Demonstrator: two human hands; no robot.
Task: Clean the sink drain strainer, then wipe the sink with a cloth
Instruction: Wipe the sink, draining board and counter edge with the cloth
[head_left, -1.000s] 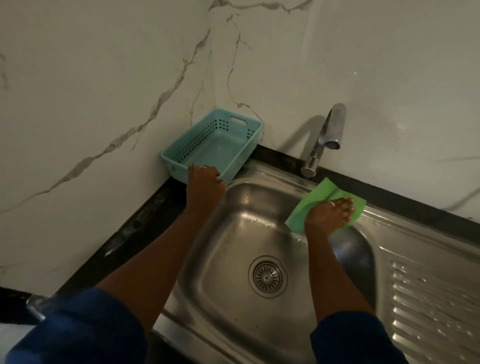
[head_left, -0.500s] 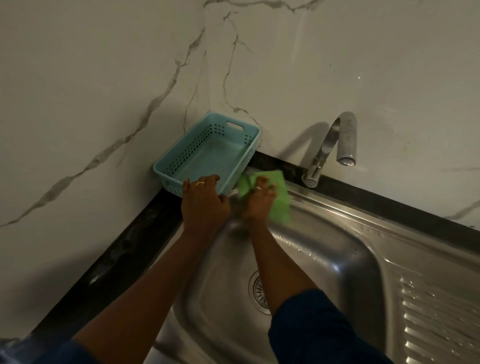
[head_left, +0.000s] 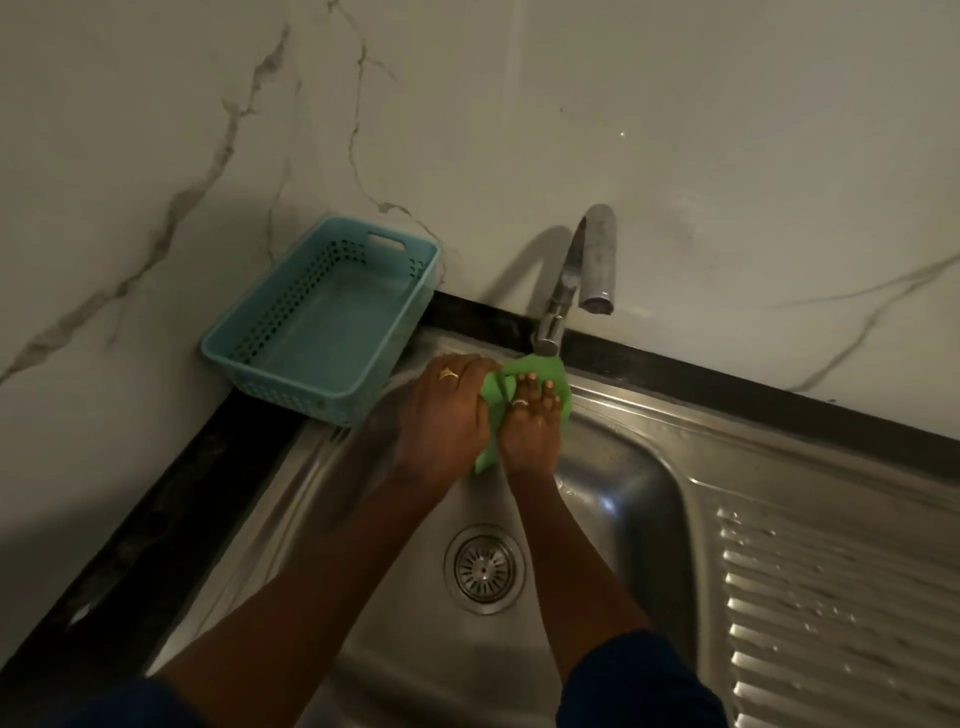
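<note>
Both hands press the cloth (head_left: 558, 371) on the sink (head_left: 628, 499) rim at 12 o'clock, below the tap (head_left: 576, 265). Left hand (head_left: 447, 415) and right hand (head_left: 530, 431) fingers (head_left: 546, 400) grip it. The strainer (head_left: 484, 569) sits at 6 o'clock.

left hand (head_left: 441, 415) + right hand (head_left: 530, 431) grip green cloth (head_left: 540, 371) | sink (head_left: 623, 499) back rim | below tap (head_left: 576, 270)

One head-worn view looks forward and steeply down from above the sink (head_left: 613, 499), near enough that both forearms enter from the bottom edge. It faces the wall (head_left: 675, 130) behind the tap (head_left: 571, 270); the wide lens bends the counter edges.
</note>
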